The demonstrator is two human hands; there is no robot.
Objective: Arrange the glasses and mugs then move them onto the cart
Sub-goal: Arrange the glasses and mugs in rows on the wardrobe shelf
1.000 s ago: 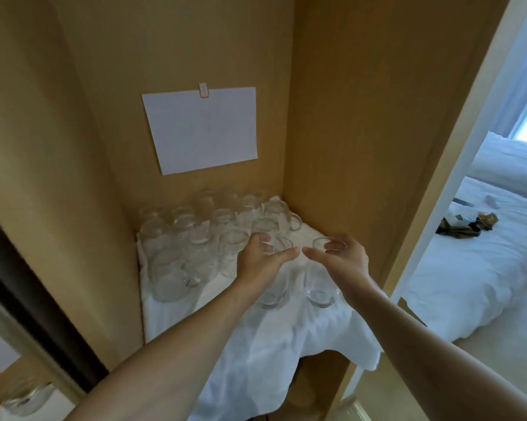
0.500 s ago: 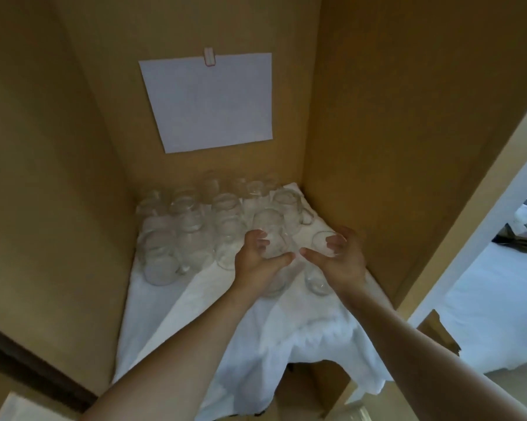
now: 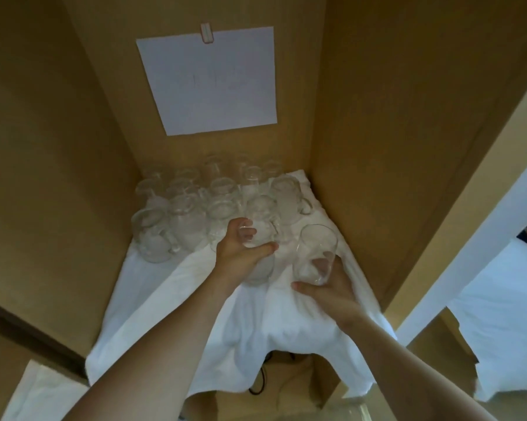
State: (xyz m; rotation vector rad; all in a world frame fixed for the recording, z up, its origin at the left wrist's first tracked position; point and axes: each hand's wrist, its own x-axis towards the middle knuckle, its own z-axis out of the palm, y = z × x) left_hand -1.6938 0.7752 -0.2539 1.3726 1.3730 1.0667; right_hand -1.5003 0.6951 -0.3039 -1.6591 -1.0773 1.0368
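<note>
Several clear glasses and glass mugs (image 3: 195, 214) stand crowded at the back of a white cloth (image 3: 152, 296) that covers a shelf inside a wooden alcove. My left hand (image 3: 241, 256) grips a clear glass (image 3: 260, 256) at the front of the group, fingers curled over its rim. My right hand (image 3: 329, 287) holds another clear tumbler (image 3: 315, 258) by its base, lifted off the cloth and tilted. A mug with a handle (image 3: 289, 202) sits just behind these two.
Wooden walls (image 3: 377, 147) close in on the left, back and right. A white paper sheet (image 3: 210, 80) is clipped to the back wall. The cloth's front edge hangs over the shelf. A white door frame (image 3: 474, 247) and a white bed (image 3: 508, 311) lie to the right.
My right hand slid down to the base of its glass and raised it, tilting it. The left hand kept its grip on the other glass. The camera moved closer and looked further down.
</note>
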